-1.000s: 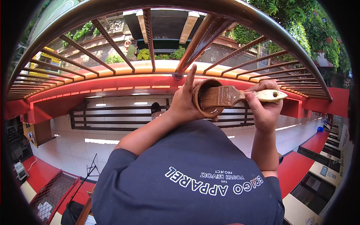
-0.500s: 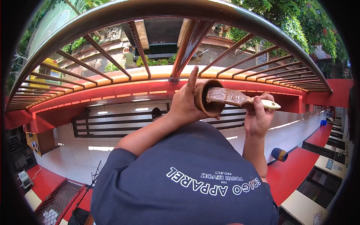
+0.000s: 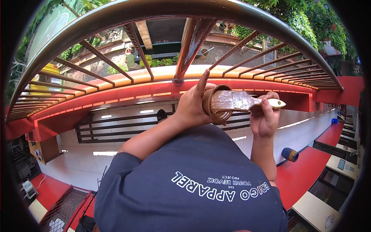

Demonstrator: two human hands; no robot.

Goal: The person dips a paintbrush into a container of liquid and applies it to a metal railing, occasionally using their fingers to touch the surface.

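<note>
Dark navy cloth fills the lower middle of my remote view: a T-shirt (image 3: 162, 205) printed in white, upside down from where I watch. I read ERIGO APPAREL in large curved lettering (image 3: 220, 195), with THE YOUTH REVOLT PROJECT in smaller type just above it. ERIGO bends away toward the wearer's right side, yet I can make it out.

Just beyond the shirt, the left hand (image 3: 191, 106) curls around a brown-coated cup (image 3: 206, 101), palm against its side, one finger stretched straight up past the rim. The right hand (image 3: 264, 118) pinches a wide, flat paintbrush (image 3: 247, 101) between thumb and fingers, on the pale handle (image 3: 277, 103) close to the smeared ferrule (image 3: 240, 101). Its brown-coated bristles (image 3: 224, 102) lie across the cup's mouth, tips toward the left hand.

Those bristles hide much of the opening, so I cannot see how full the cup is, nor tell whether they touch its rim. Some right-hand fingers are hidden behind the handle. Beyond a dark metal railing (image 3: 185, 10), a person (image 3: 130, 60) in green is small and indistinct. Black edging (image 3: 7, 216) cuts off the corners.
</note>
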